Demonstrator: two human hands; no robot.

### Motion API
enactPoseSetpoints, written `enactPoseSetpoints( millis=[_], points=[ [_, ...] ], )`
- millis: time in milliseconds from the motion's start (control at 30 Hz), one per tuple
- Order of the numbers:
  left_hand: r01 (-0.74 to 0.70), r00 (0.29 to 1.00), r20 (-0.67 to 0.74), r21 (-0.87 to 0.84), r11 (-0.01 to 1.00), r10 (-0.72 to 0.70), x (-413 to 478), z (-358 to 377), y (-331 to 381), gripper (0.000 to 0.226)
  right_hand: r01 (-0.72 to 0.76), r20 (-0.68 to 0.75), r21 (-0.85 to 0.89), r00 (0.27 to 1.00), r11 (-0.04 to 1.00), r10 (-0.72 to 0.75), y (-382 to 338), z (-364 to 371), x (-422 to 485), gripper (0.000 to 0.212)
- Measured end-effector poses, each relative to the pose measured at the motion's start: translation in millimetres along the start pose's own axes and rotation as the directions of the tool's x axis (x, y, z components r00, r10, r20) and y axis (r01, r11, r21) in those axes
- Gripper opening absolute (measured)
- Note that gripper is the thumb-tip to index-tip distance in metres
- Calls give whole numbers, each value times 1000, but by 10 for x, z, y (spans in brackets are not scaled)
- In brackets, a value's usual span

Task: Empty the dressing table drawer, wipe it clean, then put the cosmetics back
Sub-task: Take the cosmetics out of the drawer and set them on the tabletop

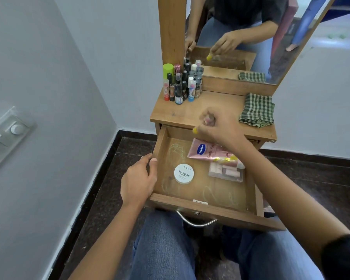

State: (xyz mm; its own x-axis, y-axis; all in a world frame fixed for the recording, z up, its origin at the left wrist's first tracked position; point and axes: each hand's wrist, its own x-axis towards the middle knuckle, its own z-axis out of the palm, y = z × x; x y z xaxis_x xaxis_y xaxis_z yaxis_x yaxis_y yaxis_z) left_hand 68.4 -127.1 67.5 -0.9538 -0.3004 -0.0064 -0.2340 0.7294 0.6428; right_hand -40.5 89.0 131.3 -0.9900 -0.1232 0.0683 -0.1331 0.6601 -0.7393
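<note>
Pale grey-white walls (49,57) meet in a corner behind a wooden table (190,113) w/ tall mirror (279,57). Floor (321,178): dark speckled stone, w/ dark skirting (105,168) at wall base. Switch panel (7,136) w/ round dial on L wall. Soft, even light.

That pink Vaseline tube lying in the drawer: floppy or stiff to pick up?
The Vaseline tube looks like a flat squeeze tube, so it may bend when pinched. Lying flat on the drawer floor, it seems unlikely to roll. Its glossy skin could be slippery.
</note>
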Motion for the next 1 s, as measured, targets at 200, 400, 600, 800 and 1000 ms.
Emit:
enactPoseSetpoints(
  millis=[200, 400, 600, 800, 1000],
  points=[
    [-18, 1000, -4, -1, 1000, 18, 3, 1, -14, 38, -41, -114, 13, 993, 999, 43, -45, 100, 633, 32],
    [-26, 1000, -7, 1, 1000, 26, 21, 14, -30, 40, -17, -208, 150, 977, 989, 48, 38, 412, 824, 22],
    [-41, 999, -11, 0, 999, 41, 29, 35, -55, 40, 55, -391, 180, 920, 982, 20, 157, 681, 823, 19],
    [-44, 999, -11, 5, 999, 44, 36, 40, -67, 38, 89, -422, 133, 906, 987, -25, 192, 730, 861, 14],
    [-44, 999, -11, 1, 999, 44, 35, 30, -47, 36, 72, -441, 218, 897, 973, 33, 134, 753, 944, 21]
  ],
)
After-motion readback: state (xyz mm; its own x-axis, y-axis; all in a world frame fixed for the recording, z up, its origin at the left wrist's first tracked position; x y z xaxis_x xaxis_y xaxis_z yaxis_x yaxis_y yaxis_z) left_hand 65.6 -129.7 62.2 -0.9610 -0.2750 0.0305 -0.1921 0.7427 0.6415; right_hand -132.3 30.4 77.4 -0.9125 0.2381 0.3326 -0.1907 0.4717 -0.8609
